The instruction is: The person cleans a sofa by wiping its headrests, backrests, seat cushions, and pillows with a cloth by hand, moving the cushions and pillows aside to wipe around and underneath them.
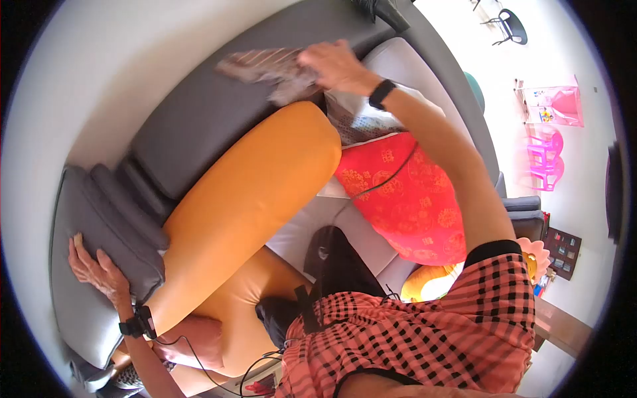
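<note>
My right hand (337, 66) is closed on a brown-and-white striped cloth (262, 65), blurred by motion, over the top of the grey sofa back (199, 113). My left hand (99, 268) rests with fingers apart on a grey padded cushion (116, 225) at the sofa's left end. Between my hands lies a long orange padded section (252, 199) of the sofa. Below my right forearm are a red cushion with gold patterns (401, 199) and a pale patterned cushion (361, 116), partly hidden by the arm.
A pinkish cushion (196, 341) lies on the orange seat at lower left. A thin black cable (192, 348) hangs by my left wrist. A black object (385, 12) sits on the sofa's top edge. Pink plastic chairs (547, 159) stand beyond the sofa.
</note>
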`<state>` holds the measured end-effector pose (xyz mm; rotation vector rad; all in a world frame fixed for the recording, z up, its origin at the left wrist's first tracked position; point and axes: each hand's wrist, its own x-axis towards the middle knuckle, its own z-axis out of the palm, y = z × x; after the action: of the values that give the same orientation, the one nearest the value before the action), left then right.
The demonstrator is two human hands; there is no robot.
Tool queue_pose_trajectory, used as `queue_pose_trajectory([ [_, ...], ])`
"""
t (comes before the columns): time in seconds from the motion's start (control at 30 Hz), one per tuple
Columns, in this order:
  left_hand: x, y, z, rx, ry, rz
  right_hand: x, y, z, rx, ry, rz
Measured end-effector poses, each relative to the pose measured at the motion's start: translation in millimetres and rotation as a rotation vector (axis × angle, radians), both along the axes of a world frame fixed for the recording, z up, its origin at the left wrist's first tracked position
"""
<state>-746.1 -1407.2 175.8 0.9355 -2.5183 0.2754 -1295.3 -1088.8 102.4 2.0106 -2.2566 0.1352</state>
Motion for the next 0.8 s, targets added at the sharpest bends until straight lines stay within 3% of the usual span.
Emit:
queue_pose_trajectory([
  [0.07,-2.7,-1.1,0.5,0.0,-0.007,0.003,-56.3,49.5,-24.3,-0.03,0.13,-0.199],
  [0.17,2.8,-3.7,-1.1,-0.026,-0.046,0.024,-103.0,92.0,-38.9,-0.06,-0.193,-0.664],
  [0.33,-4.3,2.0,4.7,-0.001,-0.06,0.019,-97.6,56.6,-16.7,0.015,-0.211,-1.052],
  [0.43,-4.2,4.5,4.8,0.026,-0.041,0.04,-87.8,60.5,-24.8,-0.114,-0.333,-0.904],
  [0.57,-5.9,8.6,8.8,0.054,-0.014,0.059,-7.2,6.6,-6.2,0.037,-0.395,-0.895],
  [0.7,-7.8,7.4,5.1,0.033,0.054,0.021,67.2,-48.1,19.0,0.26,-0.306,-0.664],
  [0.8,-10.6,7.8,5.7,0.015,0.091,0.025,105.2,-87.2,26.8,0.231,-0.352,-0.509],
])
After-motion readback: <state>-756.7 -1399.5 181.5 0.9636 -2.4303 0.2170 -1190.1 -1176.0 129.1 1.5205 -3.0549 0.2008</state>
